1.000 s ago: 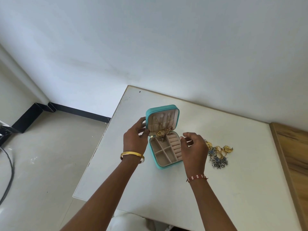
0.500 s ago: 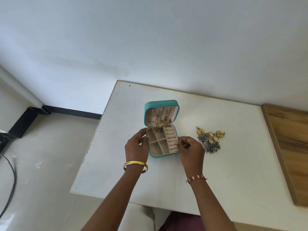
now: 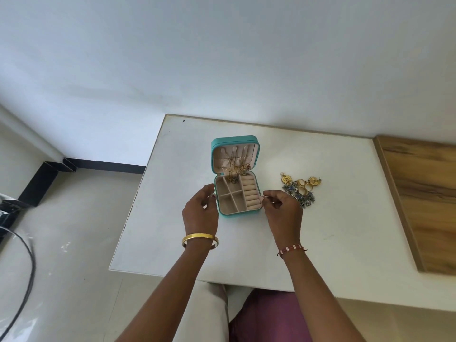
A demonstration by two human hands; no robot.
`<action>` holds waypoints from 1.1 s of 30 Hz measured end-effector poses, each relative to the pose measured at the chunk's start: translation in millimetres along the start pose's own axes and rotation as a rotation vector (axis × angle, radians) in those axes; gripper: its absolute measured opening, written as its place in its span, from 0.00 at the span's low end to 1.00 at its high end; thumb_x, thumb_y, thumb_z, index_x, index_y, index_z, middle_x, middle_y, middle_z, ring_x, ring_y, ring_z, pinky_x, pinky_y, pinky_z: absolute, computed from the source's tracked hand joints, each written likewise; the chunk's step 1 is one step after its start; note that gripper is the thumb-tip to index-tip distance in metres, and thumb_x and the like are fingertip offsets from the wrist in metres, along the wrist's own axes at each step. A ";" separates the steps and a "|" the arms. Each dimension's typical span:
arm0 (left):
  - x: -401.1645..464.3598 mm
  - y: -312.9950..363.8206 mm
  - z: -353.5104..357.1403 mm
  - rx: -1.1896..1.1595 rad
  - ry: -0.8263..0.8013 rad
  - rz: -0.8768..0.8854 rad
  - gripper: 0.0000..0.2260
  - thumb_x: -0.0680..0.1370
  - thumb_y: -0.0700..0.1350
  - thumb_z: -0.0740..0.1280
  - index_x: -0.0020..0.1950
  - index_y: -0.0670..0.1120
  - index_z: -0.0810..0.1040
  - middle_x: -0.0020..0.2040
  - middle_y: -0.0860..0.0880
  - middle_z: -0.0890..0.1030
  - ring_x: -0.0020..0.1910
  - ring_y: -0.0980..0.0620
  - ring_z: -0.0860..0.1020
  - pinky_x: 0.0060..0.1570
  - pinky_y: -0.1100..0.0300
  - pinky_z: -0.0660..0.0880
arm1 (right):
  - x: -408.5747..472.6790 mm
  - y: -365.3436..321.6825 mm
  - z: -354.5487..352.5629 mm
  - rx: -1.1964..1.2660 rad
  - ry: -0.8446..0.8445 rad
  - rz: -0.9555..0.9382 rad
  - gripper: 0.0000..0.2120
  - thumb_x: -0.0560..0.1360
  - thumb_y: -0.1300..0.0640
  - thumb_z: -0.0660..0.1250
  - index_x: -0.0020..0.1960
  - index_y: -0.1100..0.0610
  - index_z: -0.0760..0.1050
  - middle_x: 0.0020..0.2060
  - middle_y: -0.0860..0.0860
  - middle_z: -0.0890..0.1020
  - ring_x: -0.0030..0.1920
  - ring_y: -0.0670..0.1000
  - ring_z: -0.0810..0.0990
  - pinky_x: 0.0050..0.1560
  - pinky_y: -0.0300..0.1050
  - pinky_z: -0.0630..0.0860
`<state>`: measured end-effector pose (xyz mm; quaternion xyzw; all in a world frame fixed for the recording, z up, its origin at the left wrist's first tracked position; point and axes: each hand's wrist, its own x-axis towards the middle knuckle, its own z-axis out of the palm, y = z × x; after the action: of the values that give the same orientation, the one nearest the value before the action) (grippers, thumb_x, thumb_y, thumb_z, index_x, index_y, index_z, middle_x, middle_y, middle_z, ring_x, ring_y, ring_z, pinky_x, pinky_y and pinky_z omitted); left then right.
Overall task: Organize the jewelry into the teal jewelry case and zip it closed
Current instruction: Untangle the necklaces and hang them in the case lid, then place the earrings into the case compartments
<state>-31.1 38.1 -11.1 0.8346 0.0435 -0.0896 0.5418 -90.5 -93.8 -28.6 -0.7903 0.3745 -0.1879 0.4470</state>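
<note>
The teal jewelry case (image 3: 237, 214) lies open on the white table (image 3: 333, 243), its lid (image 3: 234, 139) standing upright at the back. Gold chains (image 3: 238, 169) hang from the lid's lining into the beige compartments. My left hand (image 3: 199, 213) hovers just left of the case with relaxed fingers, a narrow gap between them and the case. My right hand (image 3: 282, 211) is at the case's right side and pinches the rim with thumb and fingertips. A pile of gold and blue jewelry (image 3: 299, 190) lies on the table right of the case.
A wooden panel (image 3: 424, 201) borders the table on the right. The table's left edge (image 3: 134, 206) drops to a tiled floor with a black cable (image 3: 24, 267). A white wall stands behind the table. My lap shows below the front edge.
The case, held tilted up a second ago, now rests flat on the table. My left hand has come off its left side. The view has pulled back.
</note>
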 end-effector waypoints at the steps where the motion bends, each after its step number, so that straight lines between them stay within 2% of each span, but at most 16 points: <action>1: -3.6 2.0 0.2 -0.011 0.007 0.007 0.12 0.76 0.36 0.62 0.57 0.43 0.79 0.55 0.46 0.81 0.51 0.50 0.79 0.54 0.63 0.71 | -2.1 0.1 -4.2 0.003 0.004 -0.004 0.07 0.72 0.65 0.67 0.50 0.63 0.81 0.42 0.55 0.83 0.37 0.48 0.77 0.35 0.24 0.71; 5: -17.1 9.4 3.6 -0.044 0.010 0.005 0.10 0.76 0.37 0.62 0.55 0.43 0.80 0.50 0.45 0.82 0.46 0.49 0.78 0.53 0.58 0.74 | -8.0 4.9 -21.0 0.018 0.026 0.003 0.06 0.72 0.65 0.68 0.48 0.62 0.81 0.40 0.53 0.83 0.38 0.48 0.78 0.37 0.24 0.71; 8: -32.5 14.1 16.6 -0.035 -0.045 0.019 0.09 0.76 0.38 0.63 0.53 0.43 0.80 0.48 0.44 0.83 0.45 0.48 0.79 0.48 0.62 0.72 | -7.0 17.7 -38.7 0.007 0.070 0.023 0.05 0.72 0.65 0.68 0.46 0.62 0.81 0.40 0.54 0.83 0.38 0.48 0.78 0.37 0.21 0.70; 10: -42.9 14.8 29.2 -0.026 -0.097 0.021 0.09 0.76 0.38 0.63 0.53 0.42 0.80 0.49 0.43 0.83 0.46 0.46 0.80 0.46 0.63 0.71 | -3.1 29.1 -49.6 -0.006 0.096 0.048 0.05 0.72 0.65 0.68 0.46 0.62 0.81 0.41 0.55 0.84 0.39 0.49 0.79 0.39 0.24 0.70; 13: -58.1 16.8 50.0 -0.093 -0.190 -0.009 0.09 0.76 0.36 0.63 0.51 0.43 0.81 0.48 0.44 0.83 0.45 0.49 0.80 0.48 0.63 0.74 | 7.1 45.1 -61.9 -0.038 0.136 0.086 0.05 0.72 0.66 0.67 0.46 0.62 0.81 0.42 0.56 0.84 0.39 0.50 0.78 0.40 0.28 0.69; 17: -66.6 18.2 72.0 -0.082 -0.271 0.007 0.10 0.76 0.35 0.62 0.51 0.44 0.81 0.46 0.48 0.82 0.44 0.53 0.79 0.52 0.59 0.76 | 26.0 50.2 -65.9 -0.098 0.156 0.031 0.06 0.72 0.66 0.66 0.45 0.61 0.81 0.41 0.57 0.83 0.38 0.50 0.76 0.39 0.36 0.70; 21: -62.2 20.9 86.1 -0.043 -0.311 0.038 0.10 0.76 0.36 0.62 0.51 0.44 0.81 0.44 0.51 0.81 0.45 0.52 0.79 0.54 0.57 0.77 | 48.3 46.9 -63.5 -0.205 0.144 -0.045 0.07 0.72 0.66 0.65 0.47 0.61 0.81 0.42 0.59 0.80 0.41 0.55 0.78 0.42 0.40 0.70; 24: -58.2 23.0 91.8 -0.026 -0.330 0.047 0.10 0.76 0.36 0.61 0.52 0.45 0.80 0.44 0.51 0.81 0.46 0.52 0.79 0.55 0.56 0.77 | 60.1 45.3 -57.6 -0.324 0.073 -0.055 0.07 0.73 0.62 0.66 0.49 0.60 0.80 0.47 0.59 0.79 0.47 0.58 0.78 0.44 0.42 0.71; 28: -57.9 25.5 94.5 -0.062 -0.341 -0.008 0.10 0.76 0.36 0.61 0.51 0.46 0.80 0.45 0.49 0.81 0.47 0.51 0.80 0.55 0.52 0.77 | 63.8 42.3 -54.9 -0.570 -0.005 -0.104 0.10 0.76 0.60 0.62 0.55 0.59 0.77 0.52 0.58 0.76 0.55 0.58 0.74 0.45 0.48 0.72; 33: -63.1 35.1 94.8 -0.209 -0.339 -0.136 0.12 0.76 0.35 0.61 0.46 0.50 0.79 0.43 0.47 0.81 0.45 0.49 0.80 0.55 0.51 0.77 | 61.3 44.5 -54.4 -0.655 0.009 -0.145 0.08 0.76 0.64 0.59 0.50 0.60 0.76 0.51 0.57 0.77 0.52 0.58 0.74 0.39 0.45 0.66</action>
<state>-96.7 -61.3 -4.8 0.7421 0.0168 -0.2601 0.6176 -104.0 -185.4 -39.8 -0.9156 0.3601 -0.0925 0.1531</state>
